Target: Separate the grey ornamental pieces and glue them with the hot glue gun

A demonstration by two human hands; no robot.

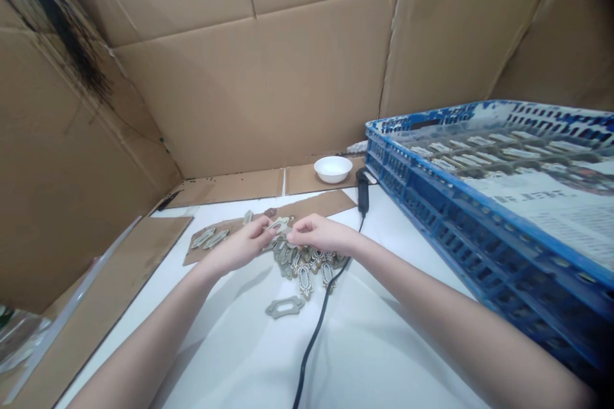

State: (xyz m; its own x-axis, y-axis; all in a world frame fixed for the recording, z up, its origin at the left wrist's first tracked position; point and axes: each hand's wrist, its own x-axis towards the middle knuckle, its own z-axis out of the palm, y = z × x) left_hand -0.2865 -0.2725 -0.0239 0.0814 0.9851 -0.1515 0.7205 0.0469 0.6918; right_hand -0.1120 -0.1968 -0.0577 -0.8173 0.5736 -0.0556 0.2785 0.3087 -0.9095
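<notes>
My left hand (249, 241) is closed with thumb and forefinger on the left end of an ornate metal frame plate (279, 224) with a long opening in its middle. My right hand (314, 234) is pinched together by the plate's right end; what lies between its fingertips is hidden. Beneath both hands is a heap of similar frame plates (305, 278), some with white-edged relief, others plain grey. One loose grey plate (284, 307) lies flat on the white table in front of the heap. Two more plates (215, 239) rest on a cardboard piece (192, 254) to the left.
A blue plastic crate (432, 223) on the right holds rows of plates and newspaper (542, 198). A white bowl (333, 169) and a black corded tool (363, 195) stand behind. The black cable (314, 332) crosses the table. Cardboard walls (307, 77) enclose the back and left.
</notes>
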